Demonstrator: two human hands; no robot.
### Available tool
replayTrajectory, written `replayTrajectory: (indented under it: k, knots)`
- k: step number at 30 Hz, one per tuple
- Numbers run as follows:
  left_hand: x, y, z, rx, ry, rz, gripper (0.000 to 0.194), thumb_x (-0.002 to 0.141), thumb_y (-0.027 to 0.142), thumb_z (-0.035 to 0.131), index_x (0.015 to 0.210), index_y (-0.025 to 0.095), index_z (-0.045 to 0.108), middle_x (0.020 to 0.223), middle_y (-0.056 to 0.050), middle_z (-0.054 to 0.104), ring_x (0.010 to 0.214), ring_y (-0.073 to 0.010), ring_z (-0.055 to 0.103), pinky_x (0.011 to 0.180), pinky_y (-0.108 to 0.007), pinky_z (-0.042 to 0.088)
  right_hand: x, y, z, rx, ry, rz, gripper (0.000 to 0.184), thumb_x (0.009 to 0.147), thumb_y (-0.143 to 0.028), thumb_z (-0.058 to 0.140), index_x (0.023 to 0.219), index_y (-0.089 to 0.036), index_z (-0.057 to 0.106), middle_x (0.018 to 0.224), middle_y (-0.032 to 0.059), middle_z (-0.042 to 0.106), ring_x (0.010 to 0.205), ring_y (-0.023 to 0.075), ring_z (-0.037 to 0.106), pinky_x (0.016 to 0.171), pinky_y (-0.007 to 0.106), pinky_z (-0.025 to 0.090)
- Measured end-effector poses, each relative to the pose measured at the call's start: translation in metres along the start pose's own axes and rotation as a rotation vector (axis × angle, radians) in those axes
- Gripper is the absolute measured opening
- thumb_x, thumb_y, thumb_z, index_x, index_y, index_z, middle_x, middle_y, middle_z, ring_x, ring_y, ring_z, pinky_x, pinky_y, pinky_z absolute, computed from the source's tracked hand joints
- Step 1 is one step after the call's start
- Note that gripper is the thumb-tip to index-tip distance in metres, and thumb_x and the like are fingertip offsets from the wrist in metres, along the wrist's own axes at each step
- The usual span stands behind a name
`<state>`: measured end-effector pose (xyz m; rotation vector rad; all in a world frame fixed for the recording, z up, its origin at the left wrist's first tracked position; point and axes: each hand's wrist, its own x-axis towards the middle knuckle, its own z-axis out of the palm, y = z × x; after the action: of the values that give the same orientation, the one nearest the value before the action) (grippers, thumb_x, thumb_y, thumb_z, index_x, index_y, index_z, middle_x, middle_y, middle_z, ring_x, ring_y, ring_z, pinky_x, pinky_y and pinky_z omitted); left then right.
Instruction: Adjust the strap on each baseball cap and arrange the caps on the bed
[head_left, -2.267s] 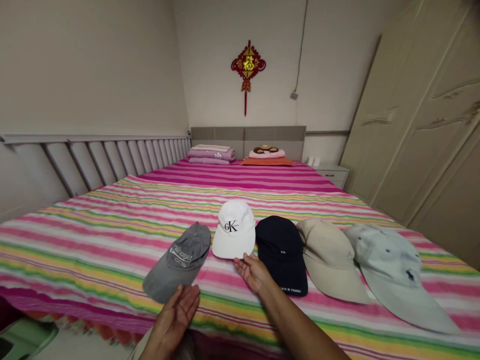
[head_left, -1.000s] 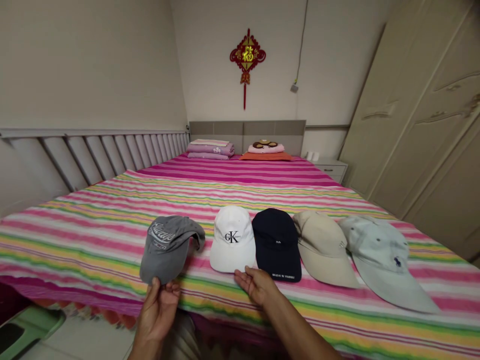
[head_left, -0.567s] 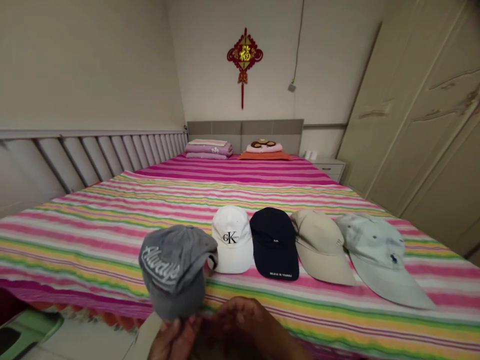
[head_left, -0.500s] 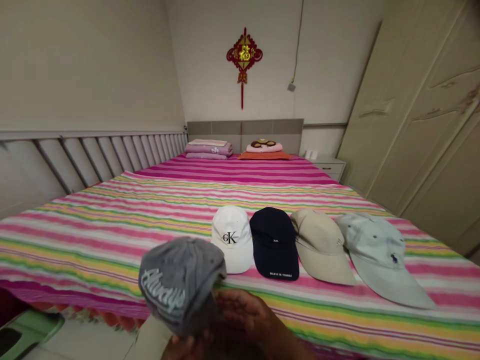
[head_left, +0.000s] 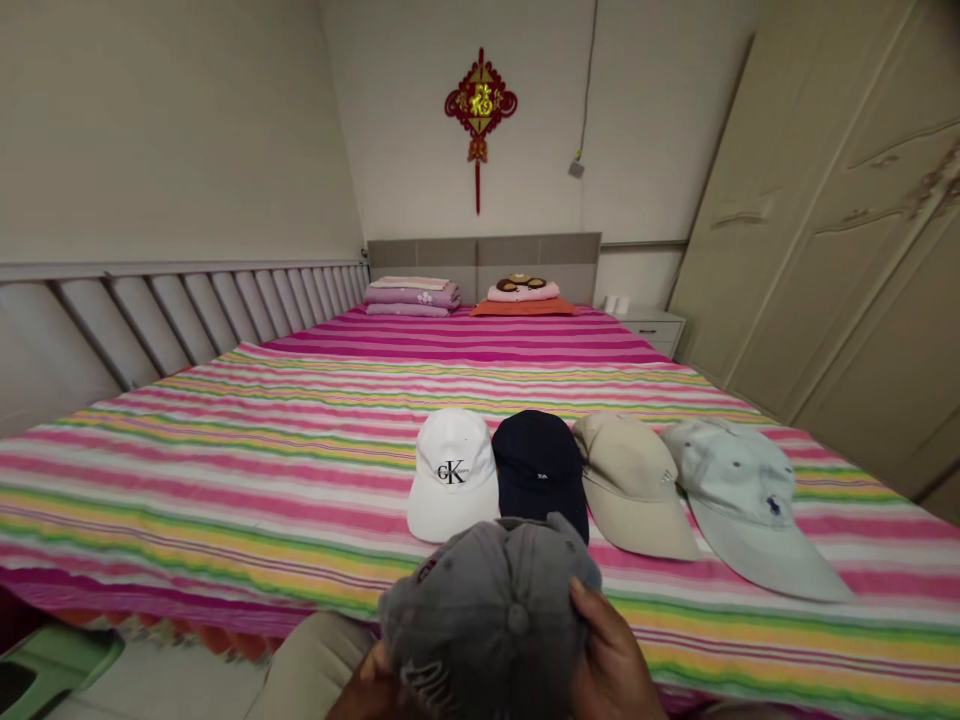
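Note:
A grey cap [head_left: 487, 615] with white lettering is held close to me at the bottom of the view, its crown facing up. My right hand [head_left: 611, 660] grips its right side, thumb on the crown. My left hand [head_left: 371, 685] holds its lower left edge, mostly hidden behind the cap. Beyond it, in a row near the front edge of the striped bed [head_left: 225, 470], lie a white cap [head_left: 452, 475], a dark navy cap [head_left: 538, 465] partly covered by the grey one, a beige cap [head_left: 634, 485] and a pale blue cap [head_left: 742, 500].
Folded bedding [head_left: 411, 295] and a pillow [head_left: 523, 295] lie at the headboard. A slatted rail [head_left: 187, 305] runs along the left wall. Wardrobe doors [head_left: 847, 240] stand at right, a bedside cabinet [head_left: 654, 328] beyond. A green stool [head_left: 52, 665] is at the lower left.
My left hand picked the grey cap up off the bed. My right hand left the white cap and joined it. Both hands brought the cap rightward and toward me, turning it crown up.

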<state>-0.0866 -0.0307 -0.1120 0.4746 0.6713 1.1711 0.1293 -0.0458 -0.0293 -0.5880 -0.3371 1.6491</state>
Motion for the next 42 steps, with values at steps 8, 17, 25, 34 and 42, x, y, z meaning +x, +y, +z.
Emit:
replayTrajectory:
  k: [8,17,25,34,42]
  knots:
    - [0.005,0.03,0.01,0.294,-0.336,-0.123,0.038,0.043,0.042,0.077,0.069,0.015,0.071,0.061,-0.006,0.067,0.047,-0.0166,0.056,0.048,-0.026,0.041,-0.004,-0.017,-0.009,0.011,0.095,-0.047,0.021,0.044,-0.032,0.077,0.059,-0.02,0.069,0.068,0.0095,0.071,0.091,0.0342,0.061,0.086,0.051,0.041]
    - [0.016,0.026,0.061,0.393,-0.517,-0.2,0.034,0.058,0.035,0.072,0.084,0.012,0.068,0.078,-0.009,0.069,0.07,-0.0192,0.062,0.064,-0.026,0.043,-0.016,-0.008,-0.03,-0.09,0.186,-0.144,0.057,0.05,-0.028,0.078,0.104,-0.021,0.062,0.085,0.0089,0.071,0.089,0.0308,0.062,0.082,0.046,0.045]
    - [0.02,0.019,0.061,0.071,-0.362,-0.098,0.03,0.055,0.016,0.072,0.084,0.014,0.067,0.071,-0.007,0.07,0.074,-0.0228,0.065,0.074,-0.033,0.047,-0.032,-0.003,-0.051,-0.21,0.076,-0.039,0.054,0.057,-0.048,0.071,0.105,-0.024,0.062,0.094,0.011,0.069,0.099,0.0315,0.058,0.086,0.043,0.043]
    - [0.013,0.015,0.067,0.003,-0.315,-0.111,0.018,0.06,0.02,0.069,0.077,0.016,0.068,0.069,-0.005,0.069,0.075,-0.0217,0.065,0.075,-0.032,0.048,-0.027,-0.001,-0.083,-0.15,0.111,0.068,0.049,0.062,-0.064,0.057,0.083,-0.021,0.069,0.084,0.0106,0.071,0.099,0.0296,0.058,0.088,0.043,0.041]
    - [0.012,0.019,0.071,0.102,-0.413,-0.092,0.031,0.054,0.024,0.073,0.082,0.011,0.067,0.07,-0.009,0.068,0.069,-0.0222,0.064,0.065,-0.031,0.047,-0.037,-0.002,-0.065,-0.224,0.173,-0.026,0.044,0.061,-0.029,0.073,0.104,-0.025,0.061,0.086,0.0061,0.07,0.089,0.0242,0.062,0.082,0.037,0.045]
